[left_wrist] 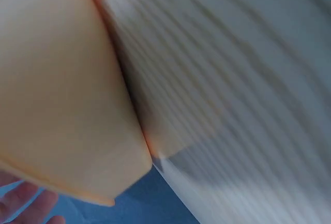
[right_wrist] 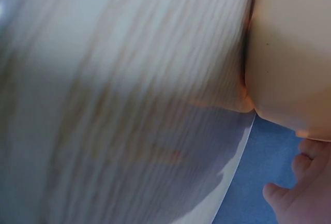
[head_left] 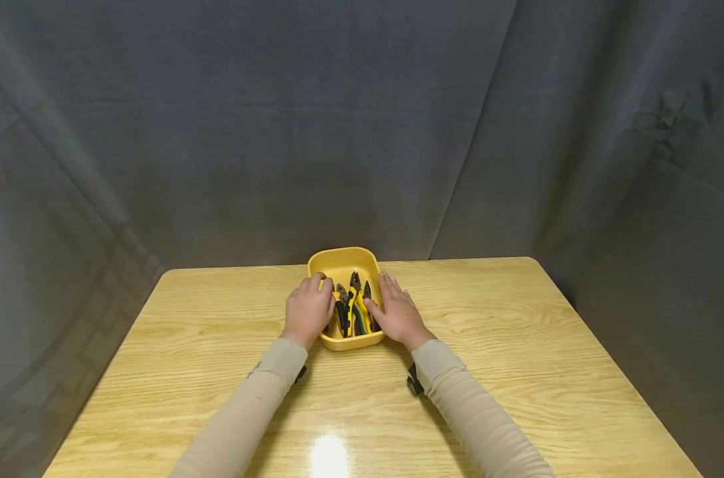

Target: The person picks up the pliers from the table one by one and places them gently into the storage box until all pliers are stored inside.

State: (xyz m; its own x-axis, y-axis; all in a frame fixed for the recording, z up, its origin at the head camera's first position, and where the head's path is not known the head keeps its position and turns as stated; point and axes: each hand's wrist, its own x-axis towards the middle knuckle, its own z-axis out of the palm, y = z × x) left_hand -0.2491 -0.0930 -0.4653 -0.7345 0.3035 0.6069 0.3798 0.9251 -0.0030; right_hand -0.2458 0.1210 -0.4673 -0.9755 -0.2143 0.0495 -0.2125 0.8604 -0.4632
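A yellow plastic bin (head_left: 353, 344) stands at the back edge of the table, holding several pliers (head_left: 356, 309) with yellow, black and green handles. My left hand (head_left: 310, 307) grips the bin's left rim, its fingers bent over the edge. Along the right rim lies my right hand (head_left: 400, 315), fingers straight against that side and thumb reaching over the edge near the pliers. In the left wrist view the bin's outer wall (left_wrist: 67, 89) fills the left side, with fingertips past its rim. The right wrist view shows the opposite wall (right_wrist: 295, 53) and some fingers beside it.
The bin rests on a light wood-grain table (head_left: 218, 332). Grey cloth (head_left: 248, 133) hangs behind the table and along both sides. A bright reflection lies on the tabletop near the front, between the forearms.
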